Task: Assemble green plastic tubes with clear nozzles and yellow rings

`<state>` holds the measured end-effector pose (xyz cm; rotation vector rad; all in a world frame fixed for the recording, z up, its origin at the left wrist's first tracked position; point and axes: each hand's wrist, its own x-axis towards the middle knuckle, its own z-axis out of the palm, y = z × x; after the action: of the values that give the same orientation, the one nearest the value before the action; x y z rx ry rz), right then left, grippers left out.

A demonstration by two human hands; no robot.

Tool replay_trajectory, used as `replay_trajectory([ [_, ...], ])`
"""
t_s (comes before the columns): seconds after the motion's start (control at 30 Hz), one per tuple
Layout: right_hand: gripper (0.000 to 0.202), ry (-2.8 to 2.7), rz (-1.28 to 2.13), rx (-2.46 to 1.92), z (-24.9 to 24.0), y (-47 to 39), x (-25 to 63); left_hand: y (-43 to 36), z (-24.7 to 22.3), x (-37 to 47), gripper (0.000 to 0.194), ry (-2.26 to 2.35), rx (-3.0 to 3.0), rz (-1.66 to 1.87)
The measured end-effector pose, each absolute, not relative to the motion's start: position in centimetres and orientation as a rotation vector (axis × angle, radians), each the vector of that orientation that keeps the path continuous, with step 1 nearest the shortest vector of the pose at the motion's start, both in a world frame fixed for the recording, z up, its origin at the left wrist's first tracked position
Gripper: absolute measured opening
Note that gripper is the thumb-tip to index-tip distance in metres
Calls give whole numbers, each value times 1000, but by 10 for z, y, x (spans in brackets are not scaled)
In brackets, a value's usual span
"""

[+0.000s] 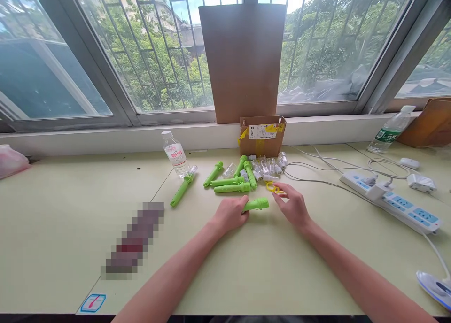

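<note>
My left hand [230, 213] is closed around a green plastic tube [258, 204], whose threaded end sticks out to the right. A little to its right, my right hand [293, 204] pinches a yellow ring-shaped piece [273, 187] between thumb and fingers. Beyond the hands lies a loose pile of similar green tubes [232, 188], mixed with clear plastic cups [263, 162] and small white parts [270, 178]. Apart from the pile, at the left, rests one green tube with a clear cap [182, 189] on its far end.
Behind the pile stands an open cardboard box [262, 142], with a tall brown board [244, 62] against the window. A water bottle [175, 155] stands left of the pile, another bottle [390, 129] at far right. A power strip [394, 203] with cables lies at right.
</note>
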<state>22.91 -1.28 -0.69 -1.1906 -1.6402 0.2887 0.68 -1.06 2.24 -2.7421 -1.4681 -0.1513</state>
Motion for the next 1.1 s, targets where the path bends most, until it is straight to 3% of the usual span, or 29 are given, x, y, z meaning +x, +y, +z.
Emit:
replay_trajectory([
  [0.4,32,-1601,379,-1145,-8,-12,227,-12,24,8,18,-1512,-2732,-133],
  [0.6,32,-1495,615,-1157,-9,-12,227,-12,28,8,19,-1628,-2697,-114],
  [0.93,54,-1272,1131,-1070,-4,-15,222,-7,26,2,20,-1648,-2684,-155],
  [1.1,52,-1178,1202,-1016,3,-17,221,-7,26,2,21,-1660,-2678,-158],
])
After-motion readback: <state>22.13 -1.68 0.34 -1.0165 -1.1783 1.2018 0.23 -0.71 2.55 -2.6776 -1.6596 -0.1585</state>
